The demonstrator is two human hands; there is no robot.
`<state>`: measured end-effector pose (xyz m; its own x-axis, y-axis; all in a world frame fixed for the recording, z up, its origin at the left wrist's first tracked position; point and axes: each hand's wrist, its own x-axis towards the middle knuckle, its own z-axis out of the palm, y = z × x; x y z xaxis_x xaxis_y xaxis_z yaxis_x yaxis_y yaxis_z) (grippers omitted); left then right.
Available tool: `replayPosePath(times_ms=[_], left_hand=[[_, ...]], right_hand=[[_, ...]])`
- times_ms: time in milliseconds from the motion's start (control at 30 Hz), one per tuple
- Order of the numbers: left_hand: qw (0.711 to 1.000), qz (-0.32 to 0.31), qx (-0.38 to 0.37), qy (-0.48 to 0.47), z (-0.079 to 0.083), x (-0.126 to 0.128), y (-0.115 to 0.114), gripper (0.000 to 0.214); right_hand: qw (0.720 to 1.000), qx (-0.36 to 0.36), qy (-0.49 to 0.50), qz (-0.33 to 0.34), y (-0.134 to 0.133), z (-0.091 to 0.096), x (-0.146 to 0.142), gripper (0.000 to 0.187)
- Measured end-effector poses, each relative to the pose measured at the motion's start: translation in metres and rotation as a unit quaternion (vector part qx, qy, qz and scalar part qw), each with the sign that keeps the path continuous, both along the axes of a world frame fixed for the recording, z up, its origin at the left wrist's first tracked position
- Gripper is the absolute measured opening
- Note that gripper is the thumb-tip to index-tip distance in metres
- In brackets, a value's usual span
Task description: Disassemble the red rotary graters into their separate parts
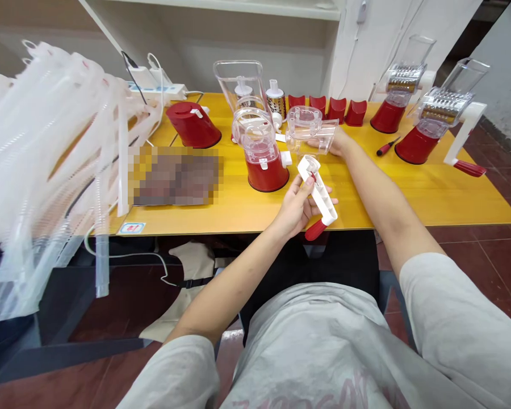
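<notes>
Crank handle, white with a red knob, sits gripped in the left hand, its long axis slanting up toward the clear plastic grater housing. The right hand grips that housing from the far side, just above the handle's tip; the left hand is nearer the body.

We are working in what looks like a small assembly workshop: a yellow table is carrying red-and-clear rotary graters and a screwdriver, bundled corrugated tubing is hanging at left, a power strip is lying at the back, and red tiles are covering the floor.
</notes>
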<state>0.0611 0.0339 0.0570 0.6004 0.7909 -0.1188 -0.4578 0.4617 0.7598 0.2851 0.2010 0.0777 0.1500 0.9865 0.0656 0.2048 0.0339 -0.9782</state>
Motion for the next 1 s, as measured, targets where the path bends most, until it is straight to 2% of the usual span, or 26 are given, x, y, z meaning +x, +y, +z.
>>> replayPosePath(times_ms=[33,167,200,267,300,367,467,567,667,767,900,1000], left_hand=[[1.000,0.003,0.003,-0.005,-0.001,0.000,0.000,0.068],[0.999,0.004,0.023,-0.025,-0.004,0.000,0.000,0.067],[0.999,0.004,0.031,-0.031,-0.005,0.000,0.000,0.067],[0.998,0.008,0.047,-0.045,-0.005,0.001,-0.001,0.069],[0.997,0.013,0.053,-0.051,-0.005,0.001,-0.002,0.070],[0.997,0.025,0.059,-0.053,-0.005,0.001,-0.003,0.069],[0.996,0.059,0.059,-0.041,-0.005,0.000,-0.005,0.068],[0.991,0.106,0.066,-0.046,-0.008,-0.001,-0.005,0.078],[0.984,0.146,0.087,-0.057,-0.014,-0.001,-0.004,0.085],[0.974,0.181,0.128,-0.055,-0.023,0.003,-0.004,0.080],[0.954,0.222,0.193,-0.057,-0.033,0.009,-0.003,0.078],[0.950,0.177,0.250,-0.048,-0.036,0.013,-0.002,0.085]], right_hand=[[0.999,-0.033,0.031,-0.029,-0.008,0.002,0.008,0.007],[0.991,-0.087,0.042,-0.098,-0.062,0.017,0.037,0.017],[0.991,-0.083,0.034,-0.097,-0.082,0.021,0.041,0.014],[0.995,-0.017,0.043,-0.088,-0.129,0.027,0.038,0.003],[0.996,0.019,0.056,-0.062,-0.153,0.028,0.032,0.006],[0.995,0.062,0.079,0.000,-0.198,0.028,0.012,0.029],[0.989,0.028,0.056,0.135,-0.241,0.026,-0.019,0.054],[0.986,0.019,0.041,0.159,-0.250,0.027,-0.032,0.066],[0.981,-0.002,0.000,0.195,-0.248,0.030,-0.024,0.074],[0.971,-0.036,-0.062,0.227,-0.250,0.032,-0.014,0.059],[0.982,-0.051,-0.045,0.178,-0.256,0.034,-0.007,0.047],[0.996,-0.005,0.024,0.086,-0.254,0.037,0.007,0.052]])
